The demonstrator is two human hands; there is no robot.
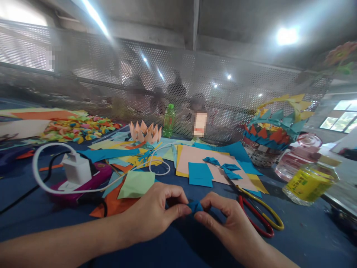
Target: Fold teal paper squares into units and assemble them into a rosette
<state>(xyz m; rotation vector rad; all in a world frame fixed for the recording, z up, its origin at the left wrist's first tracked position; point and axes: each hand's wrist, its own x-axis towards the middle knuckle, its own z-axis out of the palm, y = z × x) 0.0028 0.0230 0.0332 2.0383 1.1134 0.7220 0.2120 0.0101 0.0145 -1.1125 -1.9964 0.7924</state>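
Note:
Between my two hands is a small folded piece of blue paper (195,207), low in the middle of the view above the dark blue table. My left hand (160,208) pinches its left end between thumb and fingers. The right end is pinched by my right hand (224,219). Just beyond lie flat blue paper squares (200,174) on a pale pink sheet (185,154), with several folded blue pieces (230,170) to their right. Scissors (259,214) with red and yellow handles rest right of my right hand, their tips near the folded pieces.
A purple power strip (102,173) with a white charger (76,169) and cables lies left, near green paper (137,184). Farther back stand an orange folded-paper ring (145,133) and a green bottle (169,122). A paper basket (263,143) and yellow-labelled bottle (309,182) stand right.

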